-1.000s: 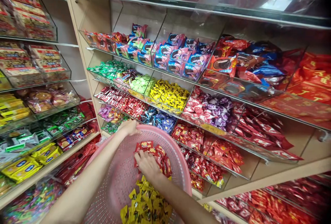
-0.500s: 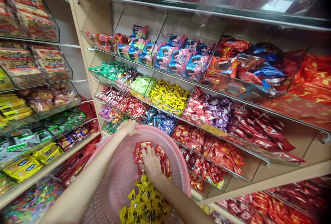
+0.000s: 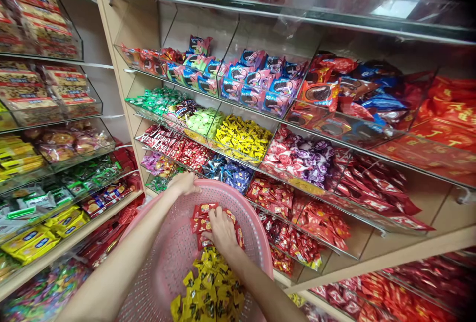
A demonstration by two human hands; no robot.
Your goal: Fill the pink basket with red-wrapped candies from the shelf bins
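My left hand [image 3: 183, 184] is closed on the far left rim of a pink perforated plastic basket [image 3: 256, 233]. Inside the basket, my right hand [image 3: 223, 230] lies over several red candy packets [image 3: 203, 218], fingers reaching across them and thumb apart on the left. Its palm side and the fingertips' undersides are hidden. Just below those packets is a heap of yellow wrapped candies [image 3: 208, 285], partly covered by my right forearm.
In front rise slanted clear shelves with yellow candies [image 3: 243, 136], purple and red candies [image 3: 303, 156], and blue-pink packets [image 3: 253, 81]. Red packets [image 3: 269, 194] fill a bin right beside the basket. Another shelf unit [image 3: 48, 163] stands close on the left. A wooden edge [image 3: 390, 258] runs at lower right.
My right hand has shifted slightly to the right over the red packets, uncovering more of them on its left. The left hand keeps its place on the rim.
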